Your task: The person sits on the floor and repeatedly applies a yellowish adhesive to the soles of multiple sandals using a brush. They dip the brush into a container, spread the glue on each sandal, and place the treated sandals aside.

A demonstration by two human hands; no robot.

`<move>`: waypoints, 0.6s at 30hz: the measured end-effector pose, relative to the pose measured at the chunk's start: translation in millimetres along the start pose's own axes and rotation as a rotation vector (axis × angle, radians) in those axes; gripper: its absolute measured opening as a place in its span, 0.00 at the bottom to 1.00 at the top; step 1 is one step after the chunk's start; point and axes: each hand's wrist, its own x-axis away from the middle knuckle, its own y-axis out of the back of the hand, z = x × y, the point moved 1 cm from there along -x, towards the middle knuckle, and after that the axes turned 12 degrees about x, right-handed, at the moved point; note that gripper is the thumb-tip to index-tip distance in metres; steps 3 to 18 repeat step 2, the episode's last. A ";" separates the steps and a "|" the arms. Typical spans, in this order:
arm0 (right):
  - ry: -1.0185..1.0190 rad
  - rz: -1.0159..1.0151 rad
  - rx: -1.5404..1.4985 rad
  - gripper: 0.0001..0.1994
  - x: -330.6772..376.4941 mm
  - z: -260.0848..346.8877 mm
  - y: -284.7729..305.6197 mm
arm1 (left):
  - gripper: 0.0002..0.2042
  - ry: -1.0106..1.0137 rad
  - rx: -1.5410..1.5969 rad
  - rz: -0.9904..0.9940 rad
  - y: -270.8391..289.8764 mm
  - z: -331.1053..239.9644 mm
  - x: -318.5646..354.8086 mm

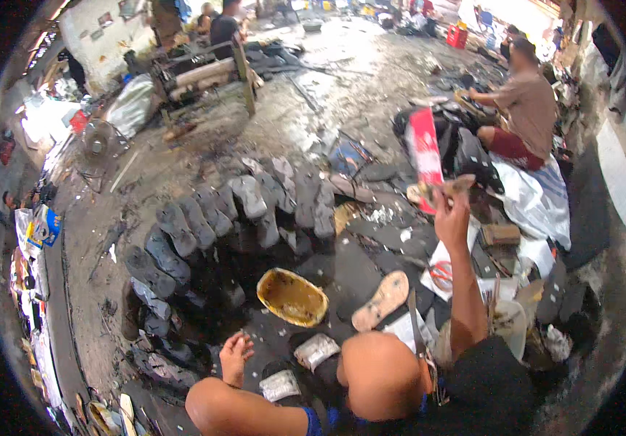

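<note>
Shoemaking on a workshop floor: seated among rows of dark shoe uppers [240, 211], a person's right hand [452, 218] grips a tan sole [440, 190] raised against a red sheet [425, 151], seemingly mid-inspection, while the left hand [234, 356] rests open near a yellow glue-stained bowl [292, 296].

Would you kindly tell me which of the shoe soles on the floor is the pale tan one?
The tan sole lying alone right of the yellow bowl; the grey soles stand arched in overlapping rows.

One shallow yellow glue-stained bowl [292, 296], one tan flat shoe sole [380, 300], one round metal floor fan [97, 140], two silvery crinkled packets [316, 350] on the workshop floor.
</note>
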 end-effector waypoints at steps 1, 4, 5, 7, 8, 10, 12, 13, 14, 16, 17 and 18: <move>-0.108 0.066 -0.229 0.14 5.5 9.9 -0.4 | 0.17 -0.015 -0.045 0.034 -0.2 0.8 4.6; -0.325 0.245 -0.392 0.15 10.7 19.0 5.9 | 0.17 -0.001 -0.087 0.030 -2.9 0.3 5.9; -0.325 0.245 -0.392 0.15 10.7 19.0 5.9 | 0.17 -0.001 -0.087 0.030 -2.9 0.3 5.9; -0.325 0.245 -0.392 0.15 10.7 19.0 5.9 | 0.17 -0.001 -0.087 0.030 -2.9 0.3 5.9; -0.325 0.245 -0.392 0.15 10.7 19.0 5.9 | 0.17 -0.001 -0.087 0.030 -2.9 0.3 5.9; -0.325 0.245 -0.392 0.15 10.7 19.0 5.9 | 0.17 -0.001 -0.087 0.030 -2.9 0.3 5.9; -0.325 0.245 -0.392 0.15 10.7 19.0 5.9 | 0.17 -0.001 -0.087 0.030 -2.9 0.3 5.9; -0.325 0.245 -0.392 0.15 10.7 19.0 5.9 | 0.17 -0.001 -0.087 0.030 -2.9 0.3 5.9; -0.325 0.245 -0.392 0.15 10.7 19.0 5.9 | 0.17 -0.001 -0.087 0.030 -2.9 0.3 5.9; -0.325 0.245 -0.392 0.15 10.7 19.0 5.9 | 0.17 -0.001 -0.087 0.030 -2.9 0.3 5.9; -0.325 0.245 -0.392 0.15 10.7 19.0 5.9 | 0.17 -0.001 -0.087 0.030 -2.9 0.3 5.9; -0.325 0.245 -0.392 0.15 10.7 19.0 5.9 | 0.17 -0.001 -0.087 0.030 -2.9 0.3 5.9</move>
